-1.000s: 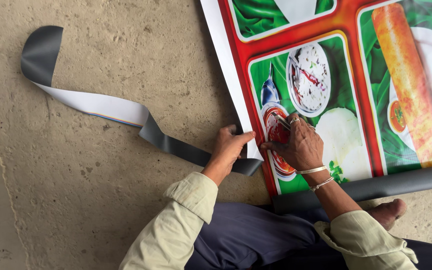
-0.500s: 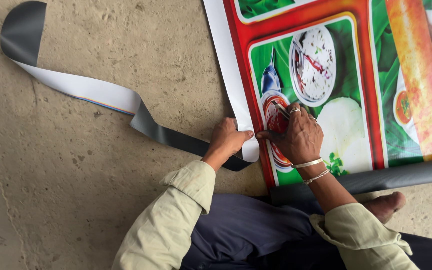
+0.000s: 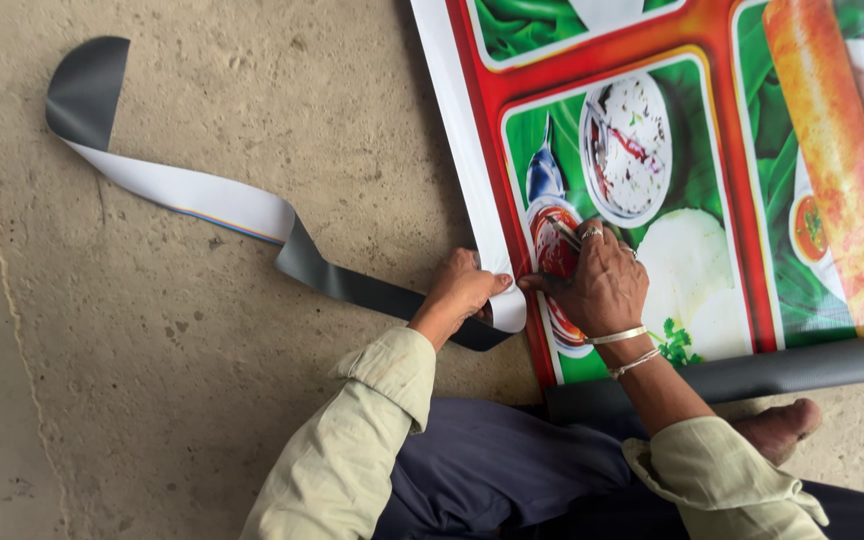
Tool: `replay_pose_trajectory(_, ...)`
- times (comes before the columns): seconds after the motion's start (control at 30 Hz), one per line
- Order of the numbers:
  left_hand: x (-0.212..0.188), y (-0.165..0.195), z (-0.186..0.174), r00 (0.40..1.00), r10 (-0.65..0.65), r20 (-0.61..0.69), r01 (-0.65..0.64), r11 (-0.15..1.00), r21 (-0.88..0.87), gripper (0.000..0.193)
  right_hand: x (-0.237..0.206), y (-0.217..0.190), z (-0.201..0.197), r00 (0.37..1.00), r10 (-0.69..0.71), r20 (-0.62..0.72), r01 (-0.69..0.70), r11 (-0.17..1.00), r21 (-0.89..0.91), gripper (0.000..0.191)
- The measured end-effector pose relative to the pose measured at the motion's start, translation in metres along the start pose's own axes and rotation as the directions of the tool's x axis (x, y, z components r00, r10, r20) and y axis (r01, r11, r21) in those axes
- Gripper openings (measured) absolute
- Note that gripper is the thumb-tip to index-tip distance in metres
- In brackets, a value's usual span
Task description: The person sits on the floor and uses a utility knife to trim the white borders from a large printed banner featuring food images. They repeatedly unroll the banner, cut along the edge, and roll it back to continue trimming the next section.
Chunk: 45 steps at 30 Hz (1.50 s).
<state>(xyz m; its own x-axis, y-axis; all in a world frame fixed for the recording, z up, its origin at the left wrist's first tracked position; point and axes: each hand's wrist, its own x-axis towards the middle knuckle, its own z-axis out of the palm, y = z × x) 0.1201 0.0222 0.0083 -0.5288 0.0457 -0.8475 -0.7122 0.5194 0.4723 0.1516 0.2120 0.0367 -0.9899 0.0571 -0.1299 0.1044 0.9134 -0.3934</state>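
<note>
A large printed banner (image 3: 712, 150) with food pictures in red and green lies on the concrete floor. A long strip (image 3: 202, 200), white on one side and dark grey on the other, curls away from its left border. My left hand (image 3: 462, 290) pinches the strip where it meets the banner's white border. My right hand (image 3: 597, 285) presses on the banner and holds a small blade-like tool (image 3: 564, 235), thin and partly hidden by the fingers.
The banner's near end is rolled into a dark grey tube (image 3: 752, 375) across my lap. My bare foot (image 3: 777, 428) rests on the floor beside it. Rough concrete floor (image 3: 152, 380) stretches to the left.
The view has shifted slightly. Both hands have stayed at the banner's left border, edging a little toward me along it.
</note>
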Motion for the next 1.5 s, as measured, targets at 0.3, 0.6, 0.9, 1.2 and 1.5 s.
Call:
replay_pose_trajectory(0.3, -0.025, -0.002, -0.05, 0.963, 0.243, 0.115, -0.221, 0.96, -0.172, 0.032, 0.002, 0.002, -0.003, 0.993, -0.09, -0.074, 0.09, 0.996, 0.004, 0.097)
replay_pose_trajectory(0.6, 0.014, 0.023, -0.037, 0.944, 0.3, -0.136, -0.322, 0.76, -0.564, 0.034, 0.04, 0.001, -0.006, 0.999, 0.01, -0.032, -0.003, 0.973, 0.232, 0.057)
replay_pose_trajectory(0.9, 0.033, 0.033, -0.036, 0.933, 0.214, -0.288, -0.269, 0.948, -0.168, 0.02, 0.117, -0.032, 0.001, 0.974, -0.072, 0.213, 0.082, 0.996, -0.034, 0.072)
replay_pose_trajectory(1.2, 0.029, 0.032, -0.092, 0.956, 0.156, -0.246, -0.226, 0.931, -0.286, 0.02, 0.115, -0.035, 0.004, 0.974, -0.071, 0.214, 0.086, 0.994, -0.062, 0.072)
replay_pose_trajectory(1.5, 0.043, 0.046, -0.085, 0.922, 0.246, -0.299, -0.347, 0.867, -0.357, 0.043, 0.099, -0.025, 0.004, 0.989, -0.145, -0.005, 0.144, 0.978, 0.152, 0.056)
